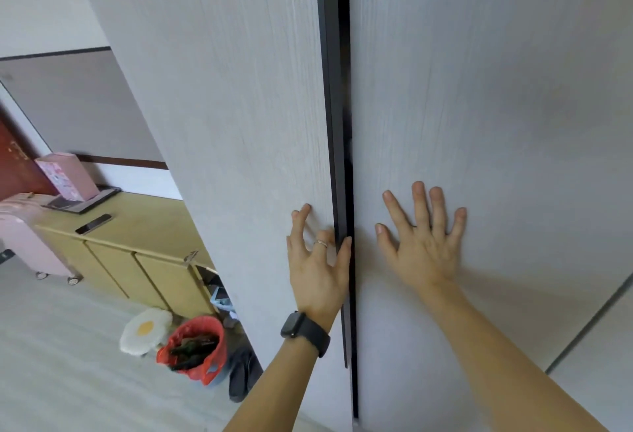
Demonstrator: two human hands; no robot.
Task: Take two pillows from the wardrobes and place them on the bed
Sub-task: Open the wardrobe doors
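Note:
Two tall pale grey wood-grain wardrobe doors fill the view. The left wardrobe door (233, 106) stands slightly ajar, and a dark gap (342, 123) shows between it and the right wardrobe door (479, 106). My left hand (317, 267), with a ring and a black watch on the wrist, rests on the left door's right edge, thumb hooked around that edge. Flat on the right door lies my right hand (423, 243), fingers spread, holding nothing. No pillow and no bed is in view.
Left of the wardrobe stands a low yellow cabinet (137, 260) with a phone and a pink box (66, 176) on it. A pink suitcase (30, 243) is at the far left. On the floor lie an egg-shaped cushion (145, 329), a red basket (197, 346) and dark slippers (241, 376).

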